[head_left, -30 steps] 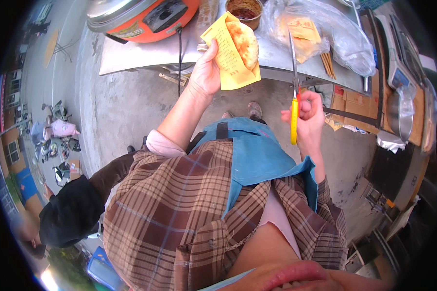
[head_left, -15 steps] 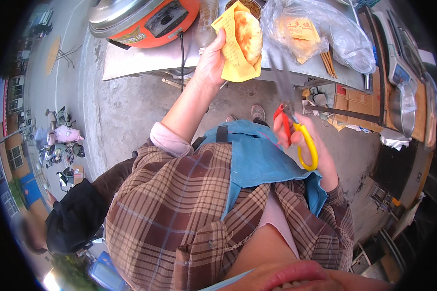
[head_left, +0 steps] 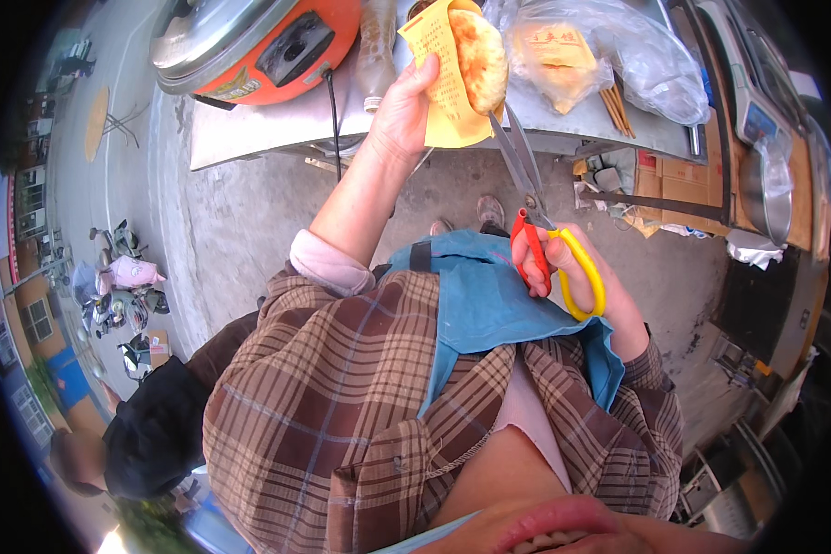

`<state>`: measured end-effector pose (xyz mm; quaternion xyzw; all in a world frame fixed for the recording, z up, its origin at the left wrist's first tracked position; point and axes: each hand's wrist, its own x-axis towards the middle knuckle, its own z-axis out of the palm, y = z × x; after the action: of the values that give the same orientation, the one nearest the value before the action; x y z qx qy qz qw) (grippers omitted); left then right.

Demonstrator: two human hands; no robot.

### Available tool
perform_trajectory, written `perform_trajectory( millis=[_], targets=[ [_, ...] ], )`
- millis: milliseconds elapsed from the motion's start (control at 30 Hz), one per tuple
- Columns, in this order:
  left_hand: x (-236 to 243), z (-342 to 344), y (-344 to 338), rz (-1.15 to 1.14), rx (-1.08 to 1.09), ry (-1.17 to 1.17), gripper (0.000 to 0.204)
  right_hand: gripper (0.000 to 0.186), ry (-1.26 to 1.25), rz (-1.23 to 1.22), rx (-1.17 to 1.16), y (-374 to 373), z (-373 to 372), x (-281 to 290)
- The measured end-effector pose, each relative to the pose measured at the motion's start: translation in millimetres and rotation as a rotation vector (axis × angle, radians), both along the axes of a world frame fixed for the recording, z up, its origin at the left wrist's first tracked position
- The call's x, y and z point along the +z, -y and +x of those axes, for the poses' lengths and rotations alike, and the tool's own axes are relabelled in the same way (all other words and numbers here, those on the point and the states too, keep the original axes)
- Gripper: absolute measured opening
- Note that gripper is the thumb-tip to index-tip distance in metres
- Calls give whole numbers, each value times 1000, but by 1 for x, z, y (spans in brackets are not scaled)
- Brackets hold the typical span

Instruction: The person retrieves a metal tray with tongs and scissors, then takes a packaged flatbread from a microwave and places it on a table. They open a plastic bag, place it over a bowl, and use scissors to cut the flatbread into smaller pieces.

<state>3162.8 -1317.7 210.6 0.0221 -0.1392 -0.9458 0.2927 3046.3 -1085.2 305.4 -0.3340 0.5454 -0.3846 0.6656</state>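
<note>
My left hand [head_left: 404,109] holds up a yellow paper sleeve [head_left: 440,102] with its thumb across the front. A round, browned flatbread [head_left: 481,61] sticks out of the sleeve's open right side. Lower down, my right hand [head_left: 577,260] grips a pair of scissors [head_left: 534,205] with one red and one yellow handle, fingers through the loops. The two blades are parted and point up and to the left. Their tips are at the lower right edge of the bread and sleeve; whether they touch it I cannot tell.
Ahead is a metal table [head_left: 249,129] bearing an orange cooker [head_left: 282,46] with a black cord [head_left: 333,125], and a bottle [head_left: 377,55]. A clear plastic bag [head_left: 637,69] of yellow sleeves lies beside brown sticks [head_left: 617,111]. A person in black [head_left: 162,429] is behind at left.
The scissors have swung left, bringing their tips to the bread's edge, and the blades now show wider apart. The left hand keeps its hold on the sleeve, with little movement.
</note>
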Motion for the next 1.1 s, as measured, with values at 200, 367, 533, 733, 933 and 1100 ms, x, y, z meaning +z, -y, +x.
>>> perform_trajectory(
  millis=[200, 367, 533, 733, 933, 1100],
  targets=[
    [19, -5, -17, -82, 35, -14, 58, 63, -30, -62, -24, -8, 0, 6],
    [33, -5, -17, -53, 31, -68, 60, 60, -87, -187, -102, 12, 13, 6],
    [38, -1, -11, -60, 49, -39, 59, 48, -222, -184, -120, 21, 15, 11],
    [37, 6, -10, 57, 61, -31, 53, 47, -156, -166, -136, 16, 15, 6],
    [36, 17, -4, -77, 52, -13, 56, 67, -44, -238, -40, 25, 14, 5],
    [41, 19, 0, -116, 27, -11, 55, 74, 13, -208, -29, 30, 18, 14]
  ],
)
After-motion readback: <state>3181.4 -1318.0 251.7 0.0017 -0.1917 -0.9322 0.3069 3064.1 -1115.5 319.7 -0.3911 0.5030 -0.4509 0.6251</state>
